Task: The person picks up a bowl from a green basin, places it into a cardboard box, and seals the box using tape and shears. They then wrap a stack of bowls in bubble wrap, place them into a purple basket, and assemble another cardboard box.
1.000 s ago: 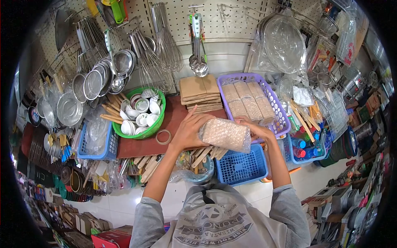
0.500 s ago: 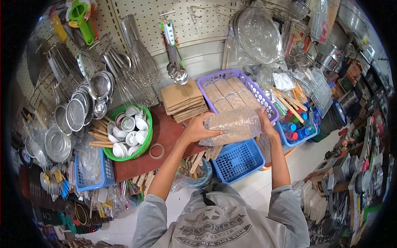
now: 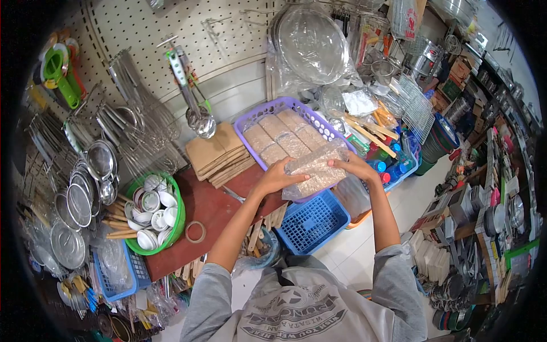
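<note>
A brown package in bubble wrap [image 3: 316, 174] is held between my two hands over the near edge of a purple basket [image 3: 246, 121]. My left hand [image 3: 280, 178] grips its left end, thumb on top. My right hand [image 3: 360, 167] is closed on its right end, with the thumb bent over the wrap. Loose clear wrap sticks up along the far side of the package. Inside the basket, similar bubble-wrapped packages [image 3: 279, 134] lie side by side in rows.
Left of the basket are a stack of brown cardboard [image 3: 213, 151], scissors [image 3: 233, 195], a tape roll [image 3: 195, 232] and a green basket [image 3: 181, 219] of white dishes. A blue basket [image 3: 313, 222] stands nearer me. Strainers [image 3: 80, 202] and whisks [image 3: 139, 114] hang at left.
The package has tilted, and its right end has swung up and away from me. My right hand has shifted its grip onto the top. The camera view has turned to the right.
</note>
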Demonstrator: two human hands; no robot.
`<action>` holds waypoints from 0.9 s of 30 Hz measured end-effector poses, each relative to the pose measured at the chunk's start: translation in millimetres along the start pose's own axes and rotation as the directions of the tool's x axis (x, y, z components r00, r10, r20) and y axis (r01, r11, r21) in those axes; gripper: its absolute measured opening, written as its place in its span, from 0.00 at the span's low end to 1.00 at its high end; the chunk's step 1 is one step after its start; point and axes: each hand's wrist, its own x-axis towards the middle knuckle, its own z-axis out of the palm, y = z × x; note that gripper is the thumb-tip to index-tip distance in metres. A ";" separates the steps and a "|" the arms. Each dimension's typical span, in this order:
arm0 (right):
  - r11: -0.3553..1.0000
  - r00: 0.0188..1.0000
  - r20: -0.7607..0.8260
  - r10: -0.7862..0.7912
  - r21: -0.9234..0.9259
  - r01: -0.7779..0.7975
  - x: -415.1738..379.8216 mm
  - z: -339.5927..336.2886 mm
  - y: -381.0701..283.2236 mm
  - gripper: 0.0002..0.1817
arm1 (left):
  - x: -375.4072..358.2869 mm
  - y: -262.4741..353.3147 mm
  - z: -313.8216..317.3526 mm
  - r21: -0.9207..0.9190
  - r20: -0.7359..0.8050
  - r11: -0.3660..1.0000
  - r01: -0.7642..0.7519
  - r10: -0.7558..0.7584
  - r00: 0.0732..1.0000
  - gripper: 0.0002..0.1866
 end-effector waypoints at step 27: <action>0.771 0.777 0.416 0.472 -0.623 -0.135 109.9 3.3 97.0 0.67 | 46.1 -52.3 7.2 0.566 0.254 0.808 -0.164 0.019 0.967 0.45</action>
